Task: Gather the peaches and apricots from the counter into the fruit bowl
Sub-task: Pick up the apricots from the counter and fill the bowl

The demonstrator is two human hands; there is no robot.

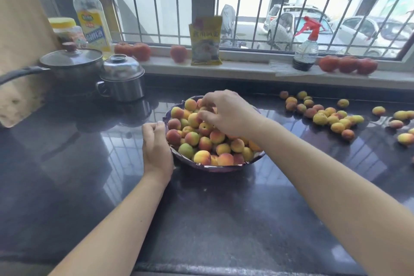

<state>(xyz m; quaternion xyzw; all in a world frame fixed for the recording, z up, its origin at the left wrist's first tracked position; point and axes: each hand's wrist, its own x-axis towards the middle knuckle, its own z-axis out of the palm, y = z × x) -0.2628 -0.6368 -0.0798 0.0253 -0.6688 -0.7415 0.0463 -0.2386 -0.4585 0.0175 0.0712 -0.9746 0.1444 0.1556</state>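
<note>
The fruit bowl [215,167] sits on the dark counter [224,219], heaped nearly to its rim with peaches and apricots [201,139]. The left hand [156,145] grips the bowl's left rim, fingers curled over the edge. The right hand [226,112] hovers over the far side of the pile, fingers bent down and touching the top fruit; whether it pinches one I cannot tell. Loose fruit [331,119] lies scattered on the counter to the right, well apart from the bowl, running toward the right edge of view. Bare counter stretches between bowl and loose fruit and along the whole near side to the front edge. To the left rear stand a lidded pot [71,67] and a steel lidded mug [122,78], near but clear of the bowl. The windowsill [246,67] behind holds tomatoes [347,65], a spray bottle [305,51] and a yellow packet [206,40]
</note>
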